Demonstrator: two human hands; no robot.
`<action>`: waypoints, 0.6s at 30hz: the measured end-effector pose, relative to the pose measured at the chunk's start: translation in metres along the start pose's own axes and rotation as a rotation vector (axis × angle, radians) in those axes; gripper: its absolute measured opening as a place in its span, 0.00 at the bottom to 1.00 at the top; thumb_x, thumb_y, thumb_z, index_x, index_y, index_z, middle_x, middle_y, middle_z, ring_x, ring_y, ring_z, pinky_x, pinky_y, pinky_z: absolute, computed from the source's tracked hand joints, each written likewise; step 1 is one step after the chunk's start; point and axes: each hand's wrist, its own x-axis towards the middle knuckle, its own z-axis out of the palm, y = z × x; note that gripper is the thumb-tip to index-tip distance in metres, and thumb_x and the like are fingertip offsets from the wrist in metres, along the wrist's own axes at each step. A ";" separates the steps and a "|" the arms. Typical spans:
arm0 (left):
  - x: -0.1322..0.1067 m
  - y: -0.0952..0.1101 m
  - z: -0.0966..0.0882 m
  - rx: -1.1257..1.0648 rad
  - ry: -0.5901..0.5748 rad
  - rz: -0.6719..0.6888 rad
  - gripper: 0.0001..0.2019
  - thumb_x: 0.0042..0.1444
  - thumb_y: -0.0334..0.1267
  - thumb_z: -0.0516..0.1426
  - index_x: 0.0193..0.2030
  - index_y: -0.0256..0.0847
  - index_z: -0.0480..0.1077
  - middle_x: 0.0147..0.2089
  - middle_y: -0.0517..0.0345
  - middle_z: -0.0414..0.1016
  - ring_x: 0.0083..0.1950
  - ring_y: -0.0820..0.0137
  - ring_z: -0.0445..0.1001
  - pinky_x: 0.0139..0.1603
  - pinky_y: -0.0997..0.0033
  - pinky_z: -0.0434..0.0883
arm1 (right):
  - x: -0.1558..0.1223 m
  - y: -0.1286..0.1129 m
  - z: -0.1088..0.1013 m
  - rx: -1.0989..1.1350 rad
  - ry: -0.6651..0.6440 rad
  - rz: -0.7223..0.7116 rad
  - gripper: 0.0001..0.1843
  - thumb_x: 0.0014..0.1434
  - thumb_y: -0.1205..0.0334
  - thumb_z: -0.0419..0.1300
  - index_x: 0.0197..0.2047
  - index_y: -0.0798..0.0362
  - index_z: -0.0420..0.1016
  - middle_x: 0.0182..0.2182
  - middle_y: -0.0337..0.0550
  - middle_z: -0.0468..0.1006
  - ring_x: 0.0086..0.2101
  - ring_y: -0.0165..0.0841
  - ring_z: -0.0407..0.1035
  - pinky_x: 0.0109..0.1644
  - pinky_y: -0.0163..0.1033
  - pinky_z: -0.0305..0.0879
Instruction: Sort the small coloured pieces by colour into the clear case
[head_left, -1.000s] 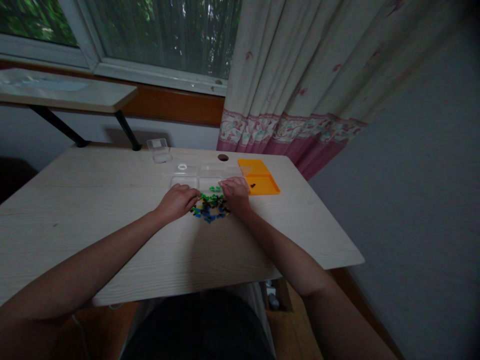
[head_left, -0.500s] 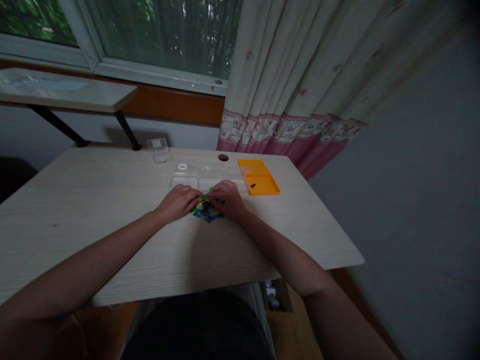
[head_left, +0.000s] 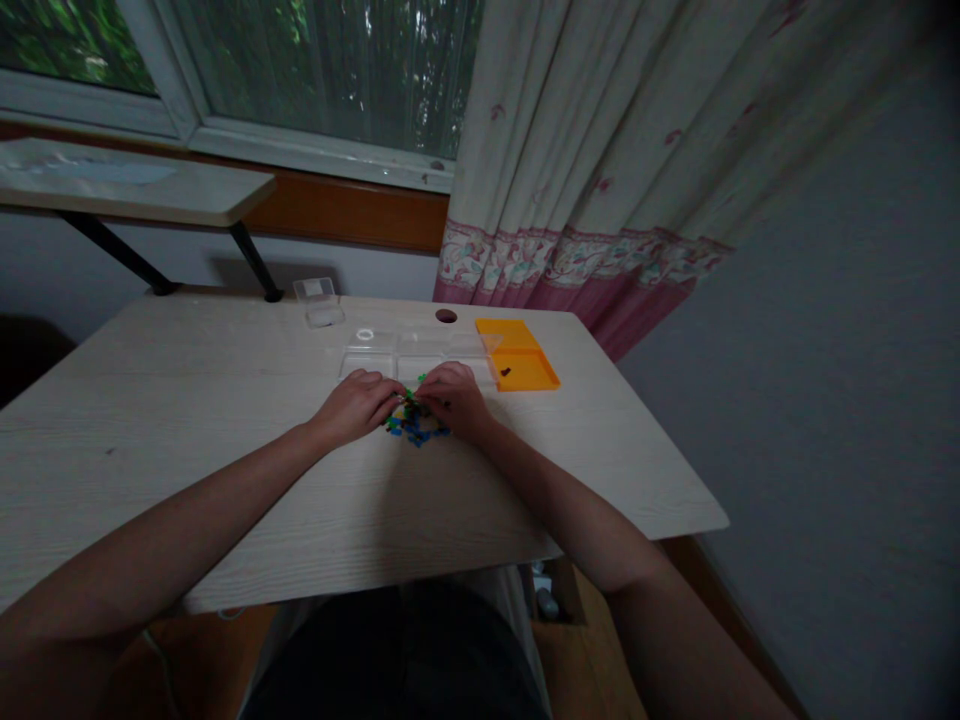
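A small pile of blue, green, yellow and dark building-toy pieces (head_left: 417, 432) lies on the pale wooden table (head_left: 450, 510), just under both hands. My left hand (head_left: 361, 402) is closed in a pinch at the pile's upper left, at a small green and dark piece (head_left: 410, 397). Facing it, my right hand (head_left: 455, 398) pinches at the same spot, its fingertips nearly meeting the left ones. Both sets of fingers partly cover the pieces, so their exact shapes are too small to make out.
Behind the hands lies an open clear plastic case (head_left: 420, 345) with compartments. To its right is an open orange box (head_left: 534, 372) with a small dark piece (head_left: 505, 372) in it. A small clear box (head_left: 324, 314) stands farther back left, near a raised shelf (head_left: 217, 200).
The green strip that showed between the hands and across the right fingers is now mostly out of sight. The right fingertips have shifted slightly; the left hand stays nearly still.
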 end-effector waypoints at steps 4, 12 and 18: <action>0.000 0.001 0.000 -0.009 -0.003 -0.009 0.14 0.68 0.44 0.49 0.46 0.40 0.73 0.35 0.53 0.75 0.39 0.64 0.72 0.44 0.63 0.65 | 0.000 0.005 0.000 -0.049 0.202 0.169 0.05 0.61 0.60 0.63 0.35 0.48 0.81 0.35 0.40 0.79 0.42 0.35 0.68 0.52 0.44 0.58; 0.000 0.001 -0.001 0.000 -0.035 0.002 0.14 0.68 0.43 0.48 0.47 0.41 0.73 0.35 0.52 0.75 0.40 0.63 0.72 0.45 0.63 0.65 | -0.003 0.017 0.003 -0.175 0.312 0.411 0.05 0.61 0.59 0.63 0.37 0.47 0.81 0.38 0.42 0.78 0.44 0.37 0.66 0.53 0.46 0.58; 0.000 0.002 -0.002 -0.015 -0.042 -0.013 0.14 0.67 0.42 0.49 0.47 0.41 0.73 0.36 0.53 0.75 0.40 0.63 0.72 0.46 0.63 0.65 | -0.003 0.017 0.005 -0.179 0.314 0.385 0.07 0.63 0.59 0.61 0.37 0.48 0.81 0.37 0.42 0.78 0.43 0.36 0.67 0.51 0.46 0.59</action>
